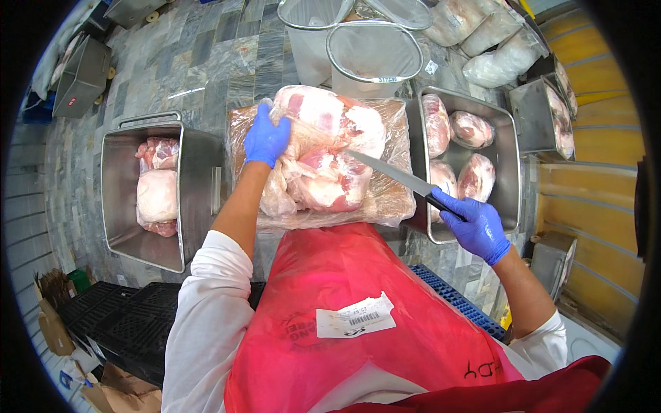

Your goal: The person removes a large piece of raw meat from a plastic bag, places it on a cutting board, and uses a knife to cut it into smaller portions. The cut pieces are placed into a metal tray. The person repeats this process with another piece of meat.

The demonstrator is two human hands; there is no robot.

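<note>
Two joined lumps of raw meat with pale fat lie on a plastic-wrapped block in front of me. A blue glove covers my left hand, which grips the meat's left edge with the thumb on top; the fingertips are partly hidden. My right hand, also gloved in blue, is closed around the black handle of a long knife. Its blade slants up and left, the tip at the seam between the two lumps. Thin, filmy material hangs at the meat's lower left, close to my left wrist.
On the left stands a metal tub holding meat pieces. Another metal tub, with several cuts inside, is close on the right. Bins lined with clear plastic stand beyond the block. A blue plastic pallet lies at lower right.
</note>
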